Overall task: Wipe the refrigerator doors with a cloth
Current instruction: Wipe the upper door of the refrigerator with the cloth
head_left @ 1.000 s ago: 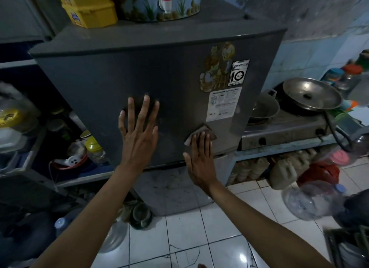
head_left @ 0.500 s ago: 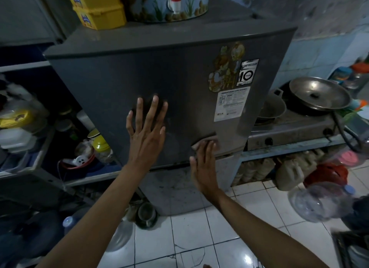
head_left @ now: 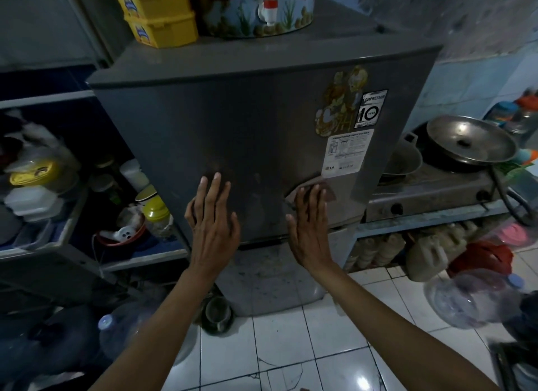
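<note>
A: Hands first. What are they doing?

B: Both are flat against the upper refrigerator door (head_left: 247,134). The left hand (head_left: 214,216) has its fingers straight and spread, palm on the grey metal, grasping nothing. The right hand (head_left: 310,222) is also flat with straight fingers, and it presses the cloth (head_left: 316,185) against the door.

A: Where exactly is the cloth?

B: Low on the upper door, toward its right side, just under the white label sticker (head_left: 346,153). Only a brownish edge shows past the fingertips; the rest is hidden under the hand.

A: And the lower door?

B: The lower refrigerator door (head_left: 262,277) shows below the wrists, dull and smudged, with neither hand touching it.

A: What surrounds the refrigerator?

B: On top stand yellow tubs (head_left: 158,15) and a painted water dispenser (head_left: 262,9). To the right a gas stove (head_left: 431,192) sits on the desk, with a metal lid (head_left: 468,141) over a pan. To the left a shelf (head_left: 43,239) holds containers. Large water bottles (head_left: 468,297) lie on the white tiled floor (head_left: 291,347).
</note>
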